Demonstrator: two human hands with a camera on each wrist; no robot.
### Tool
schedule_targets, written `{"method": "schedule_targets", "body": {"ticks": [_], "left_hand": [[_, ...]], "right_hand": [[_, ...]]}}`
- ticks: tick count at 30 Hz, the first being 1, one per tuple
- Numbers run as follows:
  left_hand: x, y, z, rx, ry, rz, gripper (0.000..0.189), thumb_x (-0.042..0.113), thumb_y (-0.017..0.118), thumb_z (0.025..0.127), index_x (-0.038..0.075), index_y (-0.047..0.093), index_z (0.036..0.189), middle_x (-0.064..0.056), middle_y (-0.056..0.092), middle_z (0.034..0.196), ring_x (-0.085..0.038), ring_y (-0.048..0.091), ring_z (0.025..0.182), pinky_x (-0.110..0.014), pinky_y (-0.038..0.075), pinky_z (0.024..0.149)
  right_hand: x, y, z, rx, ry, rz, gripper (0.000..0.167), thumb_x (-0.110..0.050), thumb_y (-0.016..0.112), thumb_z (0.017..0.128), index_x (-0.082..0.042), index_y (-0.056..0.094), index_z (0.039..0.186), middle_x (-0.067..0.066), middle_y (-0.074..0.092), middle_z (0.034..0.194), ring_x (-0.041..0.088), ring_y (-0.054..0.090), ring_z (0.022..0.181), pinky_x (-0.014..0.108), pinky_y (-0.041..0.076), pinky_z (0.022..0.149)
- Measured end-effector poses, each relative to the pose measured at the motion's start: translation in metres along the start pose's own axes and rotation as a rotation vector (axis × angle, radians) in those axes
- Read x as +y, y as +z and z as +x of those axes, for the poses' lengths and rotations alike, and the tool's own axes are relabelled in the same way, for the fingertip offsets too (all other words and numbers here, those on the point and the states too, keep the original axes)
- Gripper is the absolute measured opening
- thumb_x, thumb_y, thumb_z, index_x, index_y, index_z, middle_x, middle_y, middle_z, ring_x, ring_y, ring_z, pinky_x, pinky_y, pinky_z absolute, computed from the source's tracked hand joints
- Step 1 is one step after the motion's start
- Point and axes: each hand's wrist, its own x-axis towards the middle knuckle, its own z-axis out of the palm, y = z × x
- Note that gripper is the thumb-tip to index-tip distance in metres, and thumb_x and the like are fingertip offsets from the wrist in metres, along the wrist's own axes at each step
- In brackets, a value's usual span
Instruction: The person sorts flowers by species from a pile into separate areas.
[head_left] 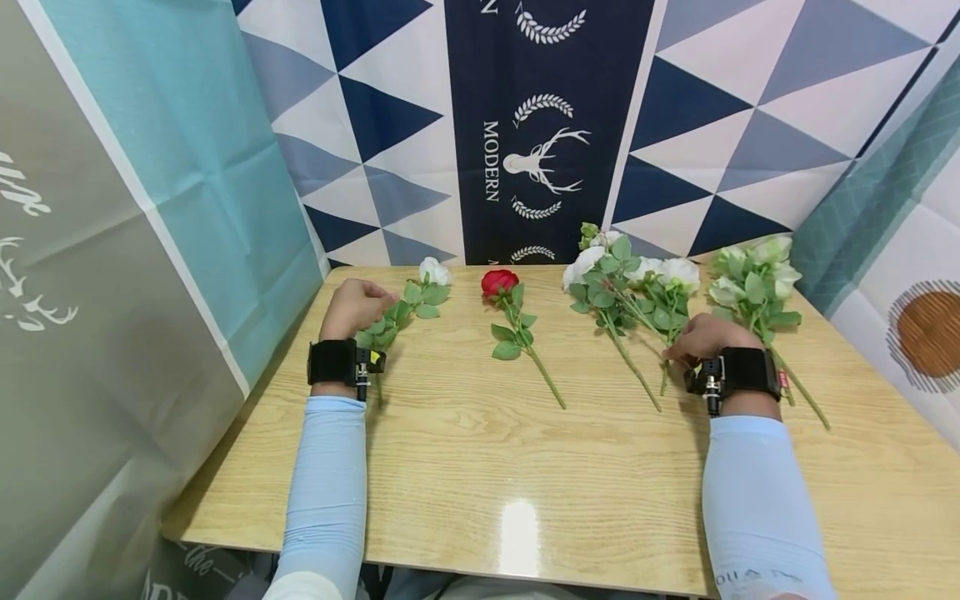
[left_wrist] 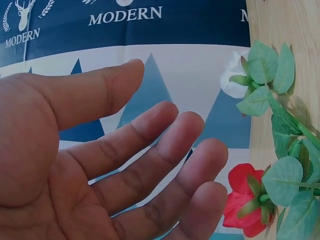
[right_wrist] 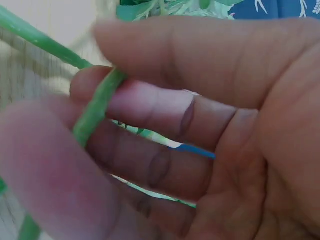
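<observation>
My left hand (head_left: 356,307) hovers above the leafy stem of a white rose (head_left: 435,271) at the table's left side. In the left wrist view its fingers are spread, apart from the thumb, with nothing between them. My right hand (head_left: 708,337) is among the flowers on the right. It pinches a green flower stem (right_wrist: 95,107) between thumb and fingers, seen close up in the right wrist view. That stem appears to belong to a white rose (head_left: 678,273) whose head lies toward the back edge. Between the hands lies a single red rose (head_left: 499,283).
Another white-flowered stem (head_left: 583,265) lies just left of my right hand. Pale greenish-white flowers (head_left: 772,267) lie to its right, stems pointing toward me. A patterned cloth (head_left: 540,125) hangs behind the wooden table (head_left: 450,483), with another curtain (head_left: 150,250) along the left.
</observation>
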Motion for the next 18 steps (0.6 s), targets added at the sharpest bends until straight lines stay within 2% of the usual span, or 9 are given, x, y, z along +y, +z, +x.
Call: {"method": "schedule_targets", "body": {"ticks": [3, 5, 8, 11, 14, 15, 18], "left_hand": [[0.0, 0.0, 0.001, -0.016, -0.011, -0.006, 0.036, 0.033, 0.063, 0.104, 0.0, 0.069, 0.119, -0.022, 0.067, 0.109, -0.018, 0.053, 0.07, -0.039, 0.045, 0.071], [-0.002, -0.001, 0.001, -0.018, -0.014, 0.017, 0.038, 0.034, 0.063, 0.103, 0.0, 0.068, 0.121, -0.023, 0.067, 0.111, -0.019, 0.055, 0.07, -0.037, 0.045, 0.07], [-0.005, -0.001, 0.001, 0.007, -0.012, 0.098, 0.039, 0.034, 0.065, 0.102, 0.0, 0.072, 0.118, -0.017, 0.068, 0.101, -0.021, 0.054, 0.071, -0.034, 0.043, 0.067], [-0.01, 0.0, 0.002, 0.028, -0.043, 0.192, 0.033, 0.034, 0.068, 0.1, 0.002, 0.075, 0.102, -0.008, 0.062, 0.079, -0.02, 0.051, 0.066, -0.033, 0.041, 0.062], [-0.014, 0.002, 0.004, 0.025, -0.093, 0.24, 0.033, 0.033, 0.069, 0.098, 0.007, 0.066, 0.077, 0.002, 0.046, 0.061, -0.016, 0.042, 0.057, -0.032, 0.037, 0.056], [-0.016, 0.002, 0.005, 0.02, -0.113, 0.246, 0.037, 0.032, 0.07, 0.098, 0.008, 0.06, 0.072, 0.003, 0.039, 0.058, -0.015, 0.038, 0.055, -0.032, 0.035, 0.055], [-0.019, 0.004, 0.006, 0.034, -0.138, 0.27, 0.038, 0.029, 0.071, 0.096, 0.01, 0.054, 0.068, 0.002, 0.041, 0.06, -0.017, 0.041, 0.056, -0.033, 0.037, 0.055]], "right_hand": [[0.002, 0.001, 0.002, -0.002, 0.011, -0.003, 0.045, -0.035, 0.066, 0.099, -0.014, 0.056, 0.061, -0.004, 0.045, 0.056, 0.015, 0.044, 0.054, 0.034, 0.043, 0.064], [0.002, 0.001, 0.003, -0.005, 0.013, -0.005, 0.046, -0.036, 0.066, 0.099, -0.015, 0.054, 0.06, -0.004, 0.044, 0.056, 0.014, 0.042, 0.053, 0.034, 0.043, 0.065], [0.002, 0.002, 0.004, -0.007, 0.008, -0.004, 0.046, -0.035, 0.068, 0.098, -0.016, 0.053, 0.059, -0.005, 0.043, 0.055, 0.013, 0.038, 0.051, 0.033, 0.042, 0.063], [0.002, 0.004, 0.005, -0.015, 0.006, -0.022, 0.046, -0.034, 0.069, 0.098, -0.017, 0.052, 0.058, -0.005, 0.041, 0.054, 0.012, 0.034, 0.05, 0.032, 0.04, 0.061], [0.002, 0.006, 0.006, -0.024, 0.004, -0.04, 0.046, -0.033, 0.069, 0.098, -0.018, 0.051, 0.058, -0.005, 0.04, 0.054, 0.011, 0.032, 0.049, 0.032, 0.039, 0.06], [0.002, 0.006, 0.006, -0.026, 0.001, -0.044, 0.046, -0.033, 0.068, 0.098, -0.018, 0.051, 0.058, -0.005, 0.04, 0.054, 0.011, 0.031, 0.049, 0.032, 0.039, 0.06], [0.003, 0.006, 0.005, -0.025, 0.003, -0.029, 0.046, -0.032, 0.068, 0.098, -0.016, 0.051, 0.058, -0.005, 0.04, 0.053, 0.011, 0.032, 0.049, 0.033, 0.04, 0.06]]}}
